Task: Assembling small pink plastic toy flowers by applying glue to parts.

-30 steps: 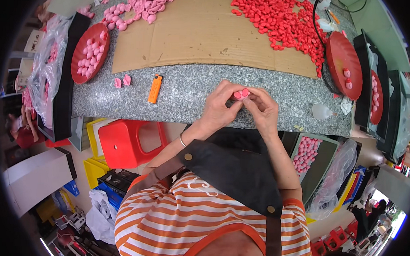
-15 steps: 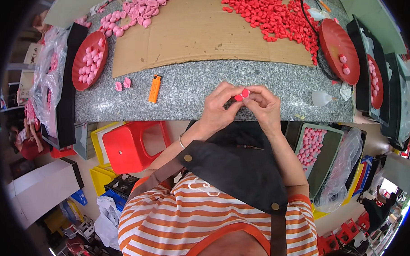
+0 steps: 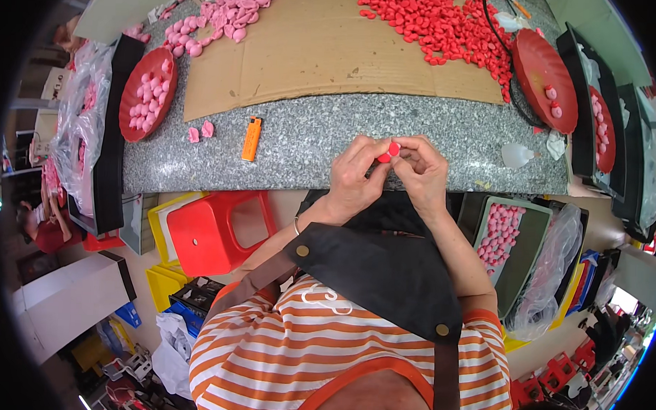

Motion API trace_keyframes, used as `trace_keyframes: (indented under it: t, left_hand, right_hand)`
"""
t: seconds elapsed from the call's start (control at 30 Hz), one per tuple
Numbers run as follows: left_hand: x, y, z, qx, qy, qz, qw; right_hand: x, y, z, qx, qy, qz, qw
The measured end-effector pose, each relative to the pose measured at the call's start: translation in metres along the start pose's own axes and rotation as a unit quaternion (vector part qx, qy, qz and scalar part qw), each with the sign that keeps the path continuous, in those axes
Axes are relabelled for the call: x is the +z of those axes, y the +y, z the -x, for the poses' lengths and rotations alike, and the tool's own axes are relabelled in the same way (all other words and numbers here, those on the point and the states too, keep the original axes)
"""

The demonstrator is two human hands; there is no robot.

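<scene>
One red-and-pink piece (image 3: 390, 152) between my two hands

I have a single piece up at my fingertips, two round red faces showing, over the near part of the granite table (image 3: 309, 132). The thumb and forefinger of my left hand (image 3: 353, 173) pinch it from one side, those of my right hand (image 3: 424, 174) from the other. My fingertips hide some of it.

Left of my fingers lies one orange lighter (image 3: 251, 139); past it, two loose pink scraps (image 3: 208, 129) side by side, then one red dish (image 3: 127, 128) with well over a dozen pink balls (image 3: 149, 101), too bunched for an exact count.

To the right of my fingers is one translucent bottle (image 3: 516, 156), and beyond it a second red dish (image 3: 539, 60) holding two pieces.

Ahead of my fingers spreads one cardboard sheet (image 3: 304, 56) with two heaps too dense to count: a pink heap (image 3: 237, 12) leftward, a red heap (image 3: 442, 28) rightward. One black cable (image 3: 491, 27) gets in the way between the red heap and the right-hand dish.

Below my fingers, off the table, are one red stool (image 3: 200, 237) leftward and one grey bin (image 3: 513, 284) rightward, partly filled with pink pieces.
</scene>
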State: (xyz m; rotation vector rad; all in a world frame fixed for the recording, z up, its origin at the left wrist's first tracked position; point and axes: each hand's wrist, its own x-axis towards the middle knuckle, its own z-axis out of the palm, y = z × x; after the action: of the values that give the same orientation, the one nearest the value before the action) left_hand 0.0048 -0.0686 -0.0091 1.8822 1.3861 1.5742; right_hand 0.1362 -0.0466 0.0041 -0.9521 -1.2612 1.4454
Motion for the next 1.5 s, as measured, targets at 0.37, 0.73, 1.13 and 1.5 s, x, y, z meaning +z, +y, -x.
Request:
trace_keyframes:
  t: [0.37, 0.73, 1.13, 1.5]
  left_hand:
    - [-0.043, 0.000, -0.016, -0.226, -0.213, 0.270, 0.911]
    - [-0.053, 0.000, -0.025, -0.348, -0.277, 0.411, 0.796]
    - [-0.055, -0.001, -0.019, -0.362, -0.256, 0.400, 0.802]
    - [-0.055, -0.004, -0.018, -0.373, -0.257, 0.404, 0.795]
  right_hand:
    - [-0.020, -0.002, 0.003, 0.038, -0.054, -0.030, 0.997]
    - [-0.017, -0.020, 0.016, 0.144, -0.128, -0.015, 0.981]
    - [-0.007, -0.023, 0.020, 0.151, -0.109, -0.005, 0.982]
    - [-0.008, -0.013, 0.017, 0.142, -0.117, -0.017, 0.983]
